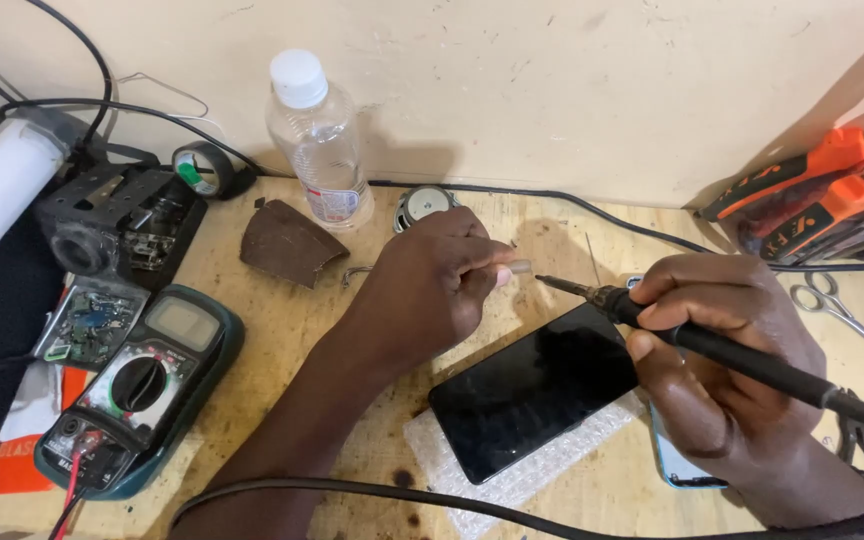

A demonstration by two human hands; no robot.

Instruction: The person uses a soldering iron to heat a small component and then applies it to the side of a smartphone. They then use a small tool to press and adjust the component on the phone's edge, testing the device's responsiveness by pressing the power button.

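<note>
Pinching a small pale piece [518, 267], the left hand [432, 290] steadies it for the soldering iron [692, 340] the right hand [722, 370] clenches (pen-style), above 1 black phone [532, 390].

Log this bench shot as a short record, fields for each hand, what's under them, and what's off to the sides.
Left hand: left hand pinches a small pale piece at its fingertips.
Right hand: right hand grips a black soldering iron, tip aimed at the pale piece; contact cannot be told.
Below hands: black phone lying on bubble wrap.
Surface: scuffed wooden bench.
Left side: teal multimeter, bare circuit board, tape roll.
Back: clear plastic bottle, small round speaker.
Right side: scissors, orange tools.
</note>
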